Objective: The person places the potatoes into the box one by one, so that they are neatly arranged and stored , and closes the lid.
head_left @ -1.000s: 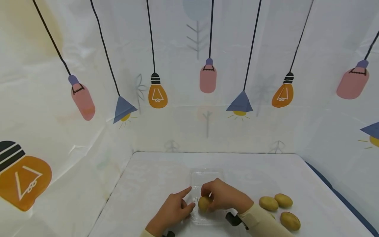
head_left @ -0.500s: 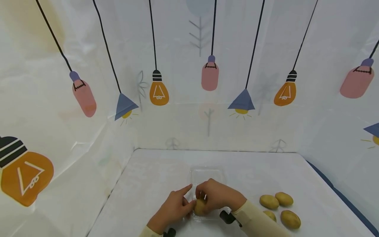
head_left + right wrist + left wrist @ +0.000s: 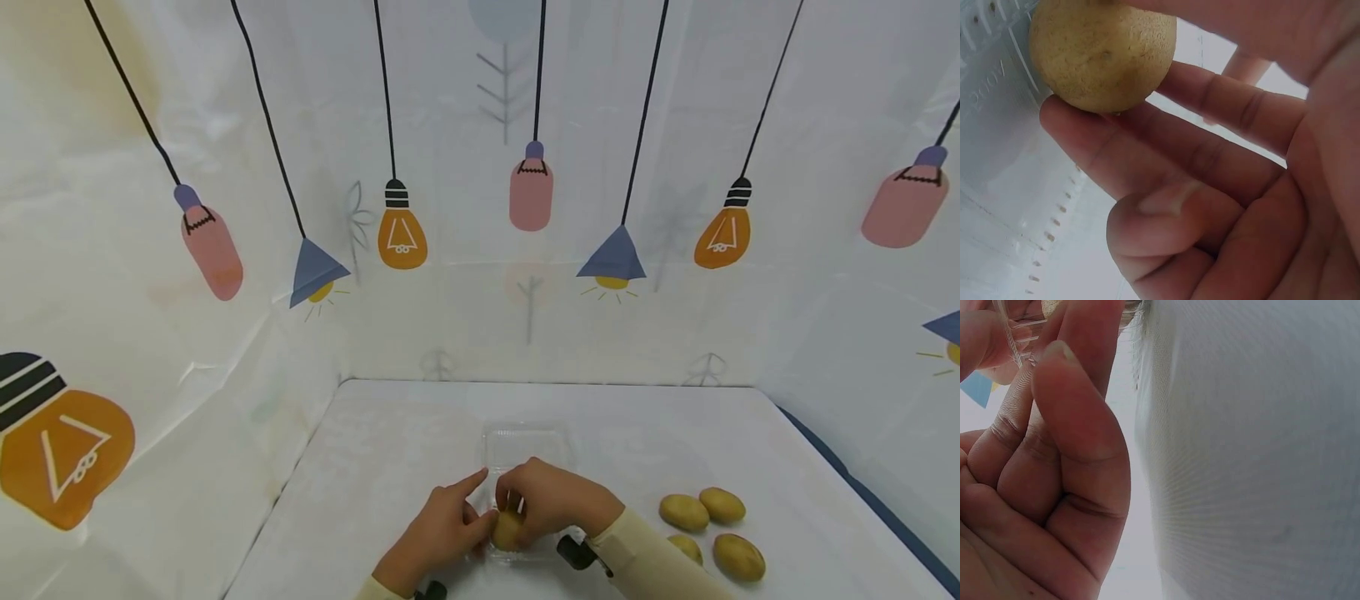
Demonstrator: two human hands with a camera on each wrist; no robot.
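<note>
A clear plastic clamshell container [image 3: 525, 443] lies unfolded on the white table, its far half flat behind the hands. My right hand [image 3: 558, 500] grips a yellow-brown potato [image 3: 507, 532] low over the near half. In the right wrist view the potato [image 3: 1102, 53] sits against the curled fingers, with the container's ribbed wall [image 3: 997, 144] beside it. My left hand [image 3: 438, 532] holds the container's left rim, index finger stretched along the edge and thumb beside the potato. In the left wrist view a bit of clear plastic shows past its fingertips [image 3: 1060, 353].
Several potatoes [image 3: 738, 557] lie in a loose group on the table right of the right sleeve, one partly hidden by it. Printed fabric walls [image 3: 450, 317] with hanging-lamp pictures enclose the table at the back and sides.
Over the last second my right hand has moved slightly left with the potato, close to the left thumb. The left hand has stayed at the container's rim. The head view has shifted a little.
</note>
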